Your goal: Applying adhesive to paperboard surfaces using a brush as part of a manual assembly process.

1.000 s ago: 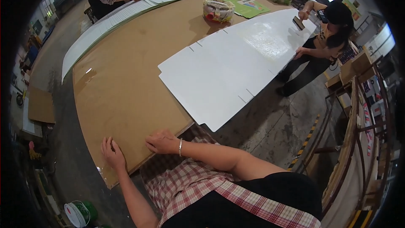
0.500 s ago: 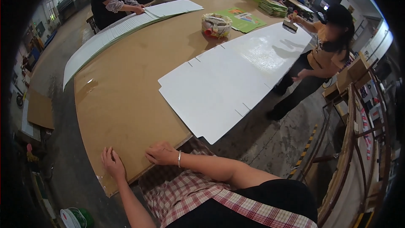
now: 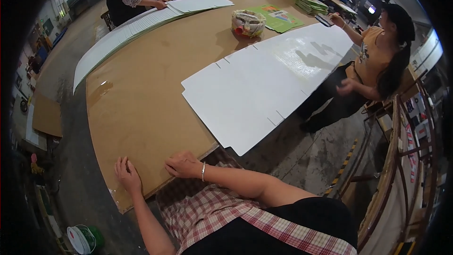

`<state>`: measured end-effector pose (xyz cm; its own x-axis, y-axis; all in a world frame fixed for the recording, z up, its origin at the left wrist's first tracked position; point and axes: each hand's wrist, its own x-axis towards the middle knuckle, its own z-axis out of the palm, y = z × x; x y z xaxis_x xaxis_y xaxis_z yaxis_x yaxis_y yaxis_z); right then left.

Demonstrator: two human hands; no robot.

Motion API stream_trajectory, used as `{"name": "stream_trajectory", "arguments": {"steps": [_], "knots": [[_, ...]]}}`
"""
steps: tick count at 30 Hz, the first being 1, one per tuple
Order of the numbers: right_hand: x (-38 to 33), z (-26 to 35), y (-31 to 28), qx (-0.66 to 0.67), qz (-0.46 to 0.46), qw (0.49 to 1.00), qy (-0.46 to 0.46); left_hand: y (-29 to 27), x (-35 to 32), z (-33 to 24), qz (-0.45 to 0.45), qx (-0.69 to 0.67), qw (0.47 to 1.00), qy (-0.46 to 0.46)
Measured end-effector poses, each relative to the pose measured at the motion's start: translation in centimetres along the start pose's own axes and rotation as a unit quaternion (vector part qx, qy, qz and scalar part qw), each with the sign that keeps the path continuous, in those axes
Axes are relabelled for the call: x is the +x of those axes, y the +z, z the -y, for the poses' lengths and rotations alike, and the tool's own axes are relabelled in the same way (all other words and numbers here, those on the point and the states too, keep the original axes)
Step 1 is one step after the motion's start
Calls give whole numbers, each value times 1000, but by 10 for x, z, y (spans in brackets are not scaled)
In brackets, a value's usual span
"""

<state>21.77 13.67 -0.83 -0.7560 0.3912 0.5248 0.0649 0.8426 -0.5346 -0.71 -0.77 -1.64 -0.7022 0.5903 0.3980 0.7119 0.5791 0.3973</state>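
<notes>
Brush: swings outward, tipped flatter than half a second ago!
Left hand: fingers slightly apart on brown tabletop.
Right hand: fingers curled together there.
White notched sheet: beyond, overhanging tabletop; a bump could slide it.

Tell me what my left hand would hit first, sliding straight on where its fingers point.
Across the brown tabletop, the left hand may pass over a flat glossy patch; the first raised thing is probably the overlapping white sheets, though fisheye bending blurs the line.
</notes>
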Motion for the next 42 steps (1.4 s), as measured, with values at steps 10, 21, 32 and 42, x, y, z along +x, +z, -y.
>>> {"name": "stream_trajectory", "arguments": {"steps": [10, 21, 32, 42], "knots": [[0, 2, -1, -13, 24, 1000, 13, -2, 0, -4, -12, -8, 1000, 12], [-1, 2, 0, -2, 18, 1000, 13, 0, 0, -1, -17, -15, 1000, 7], [0, 1, 1, -5, 31, 999, 13, -3, -1, -6, -8, -35, 999, -13], [-1, 0, 4, -4, 23, 1000, 20, -4, 0, -6, -11, -22, 1000, -13]]}}
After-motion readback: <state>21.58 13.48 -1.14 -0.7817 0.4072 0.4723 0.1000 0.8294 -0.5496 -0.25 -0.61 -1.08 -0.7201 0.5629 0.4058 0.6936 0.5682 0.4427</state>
